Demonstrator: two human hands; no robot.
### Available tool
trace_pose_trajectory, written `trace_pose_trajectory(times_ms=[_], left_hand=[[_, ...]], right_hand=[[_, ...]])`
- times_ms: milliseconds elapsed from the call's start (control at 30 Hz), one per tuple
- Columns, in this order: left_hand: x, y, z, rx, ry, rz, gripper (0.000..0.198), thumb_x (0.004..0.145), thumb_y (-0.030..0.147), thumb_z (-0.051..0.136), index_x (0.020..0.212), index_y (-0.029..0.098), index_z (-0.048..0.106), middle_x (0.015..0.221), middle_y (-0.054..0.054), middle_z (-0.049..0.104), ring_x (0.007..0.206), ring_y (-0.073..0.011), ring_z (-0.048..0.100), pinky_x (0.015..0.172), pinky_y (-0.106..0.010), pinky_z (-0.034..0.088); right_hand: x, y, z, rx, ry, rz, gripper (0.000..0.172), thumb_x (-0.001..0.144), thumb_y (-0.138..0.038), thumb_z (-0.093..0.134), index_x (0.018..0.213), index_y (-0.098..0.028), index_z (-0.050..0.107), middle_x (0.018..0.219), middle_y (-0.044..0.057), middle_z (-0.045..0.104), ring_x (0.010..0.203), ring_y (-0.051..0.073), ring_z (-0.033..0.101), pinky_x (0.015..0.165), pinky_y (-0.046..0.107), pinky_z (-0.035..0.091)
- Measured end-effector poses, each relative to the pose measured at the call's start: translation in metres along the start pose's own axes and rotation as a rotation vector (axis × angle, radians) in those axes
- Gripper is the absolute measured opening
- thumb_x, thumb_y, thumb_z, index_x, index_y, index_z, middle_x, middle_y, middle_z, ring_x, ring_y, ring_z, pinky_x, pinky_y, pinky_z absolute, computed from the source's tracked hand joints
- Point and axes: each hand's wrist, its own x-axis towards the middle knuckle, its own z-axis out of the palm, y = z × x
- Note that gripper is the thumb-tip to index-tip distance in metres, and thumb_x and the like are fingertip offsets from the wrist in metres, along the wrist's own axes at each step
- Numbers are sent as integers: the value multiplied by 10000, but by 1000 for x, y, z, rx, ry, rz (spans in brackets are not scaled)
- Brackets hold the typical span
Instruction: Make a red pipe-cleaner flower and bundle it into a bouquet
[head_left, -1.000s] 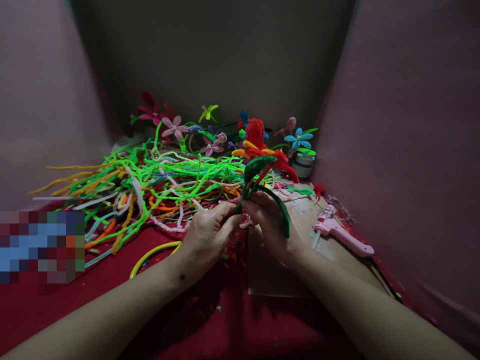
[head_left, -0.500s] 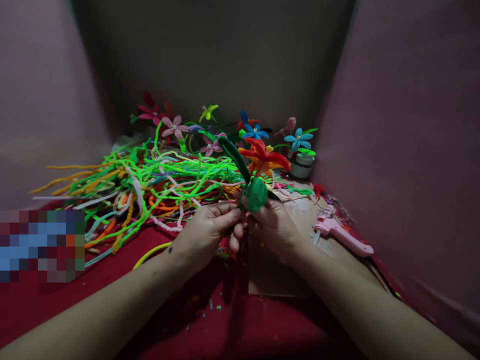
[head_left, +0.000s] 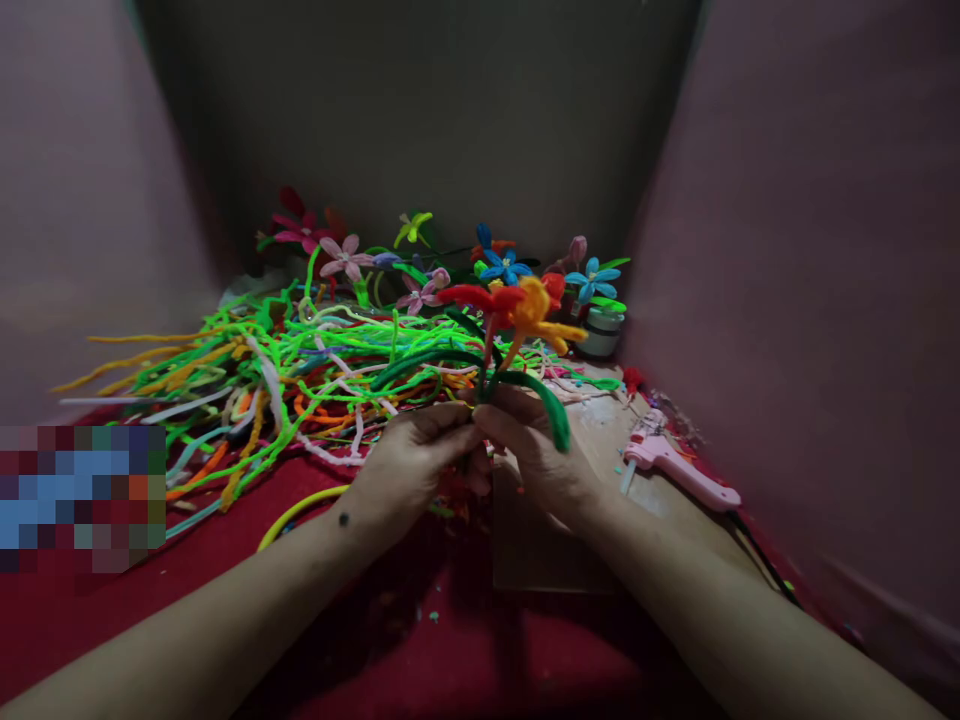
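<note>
Held upright in front of me is a pipe-cleaner flower with red and orange-yellow petals. Its dark green leaves curve out to both sides below the blooms. My left hand pinches the stem low down between thumb and fingers. Close against it, my right hand is also closed on the stem, just under the leaves. The fingers cover most of the lower stem.
Loose pipe cleaners in many colours are heaped at the left and middle. Finished flowers stand behind them, near a small jar. A pink glue gun lies on cardboard at right. Red cloth covers the surface.
The flower has turned in my hands: the blooms show from another side, and the leaves now spread left and right. Both hands stay at nearly the same place.
</note>
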Motion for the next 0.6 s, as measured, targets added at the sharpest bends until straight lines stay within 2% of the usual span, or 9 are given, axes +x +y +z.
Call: trace_pose_trajectory(times_ms=[100, 200, 300, 367, 500, 600], left_hand=[[4, -6, -2, -284, -61, -83, 241, 830, 328, 553, 693, 136, 602, 518, -3, 596, 444, -92, 530, 490, -204, 406], [5, -9, -2, -492, -73, -166, 200, 794, 298, 607, 687, 133, 568, 502, 19, 552, 391, -65, 483, 424, -174, 370], [4, -9, 0, -614, -95, -188, 178, 794, 250, 609, 678, 126, 555, 493, 28, 516, 388, -47, 456, 421, -154, 374], [3, -7, 0, -694, -122, -205, 149, 797, 229, 602, 696, 130, 556, 481, 39, 486, 370, -40, 427, 406, -149, 375], [-1, -5, -1, -791, -251, -223, 126, 810, 211, 565, 714, 129, 577, 411, 70, 382, 303, -30, 325, 360, -151, 371], [-2, -6, -4, -815, -356, -226, 137, 796, 241, 588, 724, 125, 602, 419, 74, 386, 282, -16, 276, 357, -167, 387]], right_hand=[[1, -3, -4, 67, -39, 11, 139, 758, -334, 634, 725, -200, 609, 580, -39, 557, 514, 101, 501, 575, 265, 425], [6, -5, -10, 5, 19, -25, 149, 717, -290, 668, 639, -183, 599, 633, -37, 558, 608, 97, 508, 640, 251, 417], [11, -6, -16, -10, 14, -55, 110, 706, -276, 665, 659, -179, 643, 636, -34, 566, 631, 98, 497, 633, 241, 400], [14, -6, -20, 21, -35, -59, 100, 713, -276, 651, 687, -182, 673, 628, -30, 571, 609, 96, 485, 599, 237, 383], [14, -5, -25, 37, -128, -3, 153, 703, -301, 671, 782, -179, 720, 632, -12, 602, 557, 88, 457, 540, 233, 354], [11, -5, -23, 92, -146, 80, 222, 687, -332, 684, 848, -185, 726, 636, -3, 623, 568, 99, 495, 539, 237, 375]])
